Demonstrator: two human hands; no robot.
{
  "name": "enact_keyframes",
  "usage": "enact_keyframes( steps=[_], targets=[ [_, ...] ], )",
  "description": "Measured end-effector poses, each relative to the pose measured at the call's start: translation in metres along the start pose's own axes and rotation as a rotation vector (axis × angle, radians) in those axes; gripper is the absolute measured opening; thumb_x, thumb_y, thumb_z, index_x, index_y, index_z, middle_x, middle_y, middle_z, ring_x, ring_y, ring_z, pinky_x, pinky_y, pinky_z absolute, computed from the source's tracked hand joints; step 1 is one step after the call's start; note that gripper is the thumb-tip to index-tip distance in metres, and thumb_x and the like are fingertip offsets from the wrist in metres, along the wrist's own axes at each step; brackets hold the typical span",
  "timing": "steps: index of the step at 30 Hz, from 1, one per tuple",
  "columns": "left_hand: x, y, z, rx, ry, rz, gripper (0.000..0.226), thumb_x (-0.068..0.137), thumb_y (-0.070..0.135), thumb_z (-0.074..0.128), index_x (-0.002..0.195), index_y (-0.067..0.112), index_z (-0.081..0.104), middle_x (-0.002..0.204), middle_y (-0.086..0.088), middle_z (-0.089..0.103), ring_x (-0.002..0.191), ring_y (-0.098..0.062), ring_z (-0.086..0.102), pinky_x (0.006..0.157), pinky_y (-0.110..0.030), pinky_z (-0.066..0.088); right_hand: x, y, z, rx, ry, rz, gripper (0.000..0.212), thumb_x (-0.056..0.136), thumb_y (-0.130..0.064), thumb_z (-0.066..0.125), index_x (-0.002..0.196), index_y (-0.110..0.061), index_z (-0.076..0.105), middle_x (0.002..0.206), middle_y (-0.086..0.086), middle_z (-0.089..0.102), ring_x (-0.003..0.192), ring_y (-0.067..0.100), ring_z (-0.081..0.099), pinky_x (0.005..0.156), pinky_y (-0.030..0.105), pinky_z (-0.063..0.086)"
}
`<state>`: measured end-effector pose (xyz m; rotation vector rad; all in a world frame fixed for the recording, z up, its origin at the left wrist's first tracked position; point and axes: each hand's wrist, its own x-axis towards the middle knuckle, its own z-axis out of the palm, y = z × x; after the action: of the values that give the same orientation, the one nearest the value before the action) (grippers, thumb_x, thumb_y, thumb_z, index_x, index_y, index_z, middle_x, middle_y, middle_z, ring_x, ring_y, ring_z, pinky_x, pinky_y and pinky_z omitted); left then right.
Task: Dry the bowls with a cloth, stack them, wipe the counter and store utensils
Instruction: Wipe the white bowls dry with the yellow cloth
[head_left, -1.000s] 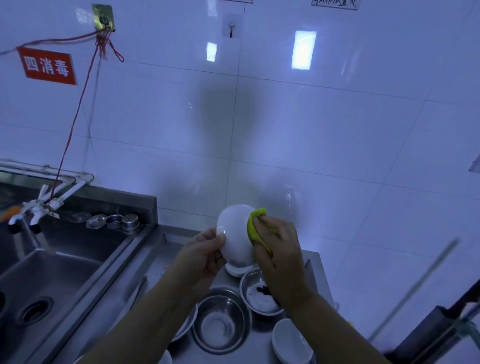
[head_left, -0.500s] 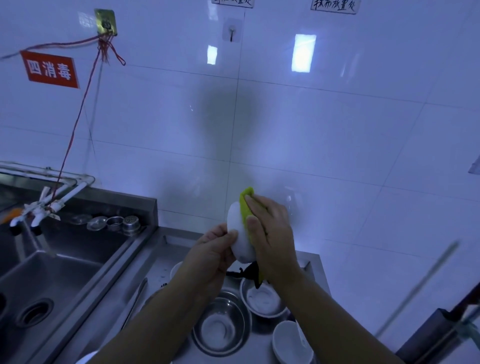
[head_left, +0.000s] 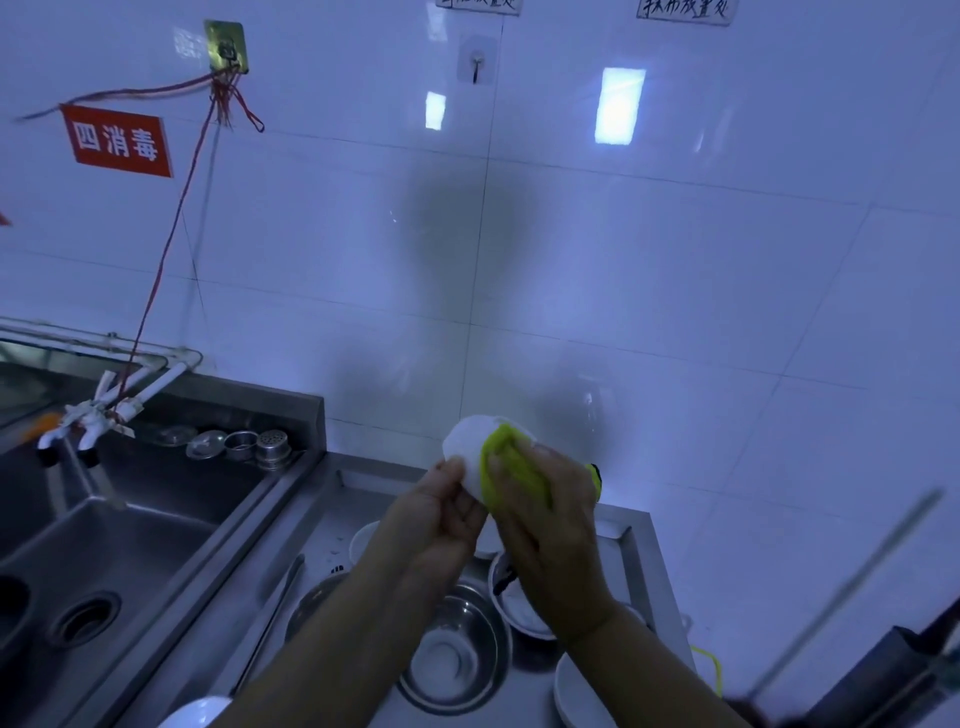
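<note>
- Both hands grip one white bowl (head_left: 470, 441) held up in the air above the counter (head_left: 311, 525), in front of the white tiled wall (head_left: 623, 291).
- Left hand (head_left: 441, 519) holds the bowl from the near left side, thumb curled over its edge and fingers bent round it.
- Right hand (head_left: 550, 525) presses a yellow-green cloth (head_left: 511, 462) against the bowl's right side, fingers curled over the cloth so that it wraps part of the bowl.
- Below the hands, on the steel counter, stand a metal bowl (head_left: 452, 654), a second bowl (head_left: 519, 608) just to its right, partly hidden by the right wrist, and a white bowl (head_left: 576, 691) at the near right edge.
- Another white rim (head_left: 361, 540) shows behind the left forearm, and a white curved piece (head_left: 197, 712) lies at the bottom edge.
- A long thin utensil (head_left: 275, 618) lies on the counter left of the metal bowl; what kind it is I cannot tell.
- To the left sits a steel sink (head_left: 104, 545) with a tap (head_left: 88, 421) above it and small metal strainers (head_left: 254, 444) on its back ledge.
- A red sign (head_left: 118, 141) hangs on the wall at upper left.
</note>
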<state>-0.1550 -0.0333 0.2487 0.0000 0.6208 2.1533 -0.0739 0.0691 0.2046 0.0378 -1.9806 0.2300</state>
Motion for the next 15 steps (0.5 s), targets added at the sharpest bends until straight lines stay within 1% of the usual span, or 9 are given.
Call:
enact_keyframes(
  steps=[2,3,5,8,9,10,12,13,15],
  targets=[
    [-0.001,-0.005,-0.002,-0.009,0.029,0.011,0.018,0.097,0.007,0.040,0.097,-0.001,0.056,0.070,-0.019,0.071,0.059,-0.022,0.070,0.054,-0.034,0.057,0.007,-0.001,0.004,0.068,0.035,0.176,0.035,0.093,-0.024,0.050,0.126,-0.016,0.058,0.122,0.009,0.059,0.108,0.027,0.053,0.085,0.048,0.046],
    [-0.001,-0.006,-0.003,-0.011,0.039,0.014,0.018,0.097,0.007,0.039,0.098,-0.001,0.056,0.071,-0.019,0.071,0.059,-0.022,0.070,0.055,-0.033,0.057,0.008,-0.003,0.007,0.072,0.036,0.221,0.035,0.092,-0.025,0.049,0.125,-0.016,0.059,0.120,0.009,0.060,0.106,0.026,0.053,0.082,0.048,0.047],
    [0.000,-0.007,-0.006,-0.028,0.050,0.003,0.022,0.097,0.009,0.039,0.106,-0.002,0.056,0.078,-0.018,0.070,0.062,-0.021,0.070,0.058,-0.031,0.057,0.007,-0.008,0.012,0.019,0.005,0.213,0.035,0.093,-0.026,0.049,0.123,-0.015,0.063,0.122,0.007,0.060,0.109,0.024,0.052,0.085,0.046,0.044],
    [0.001,-0.006,-0.007,-0.051,0.030,-0.034,0.031,0.098,0.013,0.039,0.126,0.003,0.048,0.094,-0.015,0.061,0.078,-0.019,0.064,0.059,-0.025,0.056,0.002,-0.012,0.017,-0.030,-0.051,0.098,0.035,0.097,-0.028,0.046,0.126,-0.017,0.062,0.133,0.006,0.054,0.122,0.025,0.046,0.093,0.045,0.040],
    [0.001,-0.007,-0.006,-0.057,0.026,-0.045,0.031,0.098,0.014,0.038,0.126,0.004,0.047,0.095,-0.015,0.059,0.080,-0.019,0.061,0.059,-0.024,0.056,-0.001,-0.011,0.018,-0.031,-0.061,0.065,0.035,0.098,-0.028,0.046,0.128,-0.018,0.060,0.135,0.006,0.052,0.125,0.026,0.044,0.095,0.047,0.040],
    [0.001,-0.007,-0.006,-0.061,0.028,-0.052,0.028,0.098,0.013,0.038,0.122,0.003,0.049,0.092,-0.014,0.060,0.077,-0.018,0.062,0.057,-0.023,0.056,-0.003,-0.009,0.018,-0.027,-0.060,0.043,0.034,0.098,-0.027,0.045,0.129,-0.020,0.058,0.136,0.006,0.050,0.126,0.026,0.042,0.095,0.048,0.040],
    [-0.001,-0.006,-0.004,-0.078,0.040,-0.049,0.023,0.098,0.011,0.039,0.109,-0.002,0.054,0.081,-0.016,0.065,0.064,-0.018,0.067,0.056,-0.025,0.056,-0.005,-0.005,0.016,-0.017,-0.023,0.044,0.033,0.099,-0.026,0.044,0.130,-0.020,0.056,0.137,0.007,0.049,0.126,0.026,0.042,0.096,0.049,0.040],
    [-0.002,-0.006,-0.003,-0.096,0.055,-0.041,0.024,0.098,0.011,0.039,0.104,-0.004,0.056,0.080,-0.018,0.067,0.065,-0.019,0.068,0.057,-0.028,0.057,-0.006,-0.004,0.017,-0.016,0.005,0.067,0.034,0.099,-0.024,0.044,0.130,-0.019,0.056,0.136,0.009,0.050,0.126,0.027,0.043,0.096,0.048,0.040],
    [-0.003,-0.006,-0.003,-0.130,0.080,-0.029,0.024,0.098,0.011,0.038,0.102,-0.006,0.055,0.093,-0.021,0.067,0.086,-0.024,0.067,0.069,-0.036,0.057,-0.007,-0.005,0.018,0.007,0.056,0.151,0.035,0.096,-0.021,0.047,0.130,-0.016,0.056,0.136,0.011,0.049,0.124,0.030,0.044,0.098,0.047,0.040]
  ],
)
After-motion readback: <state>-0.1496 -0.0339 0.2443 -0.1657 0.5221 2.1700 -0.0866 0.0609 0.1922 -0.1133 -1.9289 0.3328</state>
